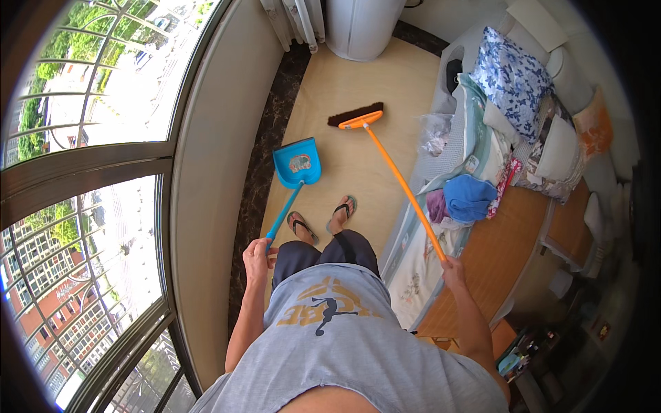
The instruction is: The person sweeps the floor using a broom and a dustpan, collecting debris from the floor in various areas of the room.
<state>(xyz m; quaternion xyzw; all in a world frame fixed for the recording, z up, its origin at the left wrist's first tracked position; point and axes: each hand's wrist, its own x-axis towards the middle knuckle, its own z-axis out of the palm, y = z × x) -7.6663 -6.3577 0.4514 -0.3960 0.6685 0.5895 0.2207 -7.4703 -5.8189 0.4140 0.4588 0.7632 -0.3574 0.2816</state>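
My left hand (259, 259) grips the top of the long handle of a blue plastic dustpan (283, 168), whose pan is over the floor in front of my left foot. A label with a picture sits inside the pan. In my right hand (454, 272) is the end of the orange handle of a broom (408, 191). The broom's dark bristle head (357, 114) is out ahead of me, to the right of and beyond the dustpan. A gap separates the bristles from the pan. Both of my feet, in flip-flops (304, 227), stand on the tan floor (330, 88).
Along the left runs a wall below a barred window (88, 93), with a dark marble floor border (276, 113). A white cylindrical object (364, 26) stands ahead beside a curtain (299, 20). On the right is a wooden bench (508, 242) with folded clothes (469, 197), cushions (511, 82) and a plastic bag (435, 135).
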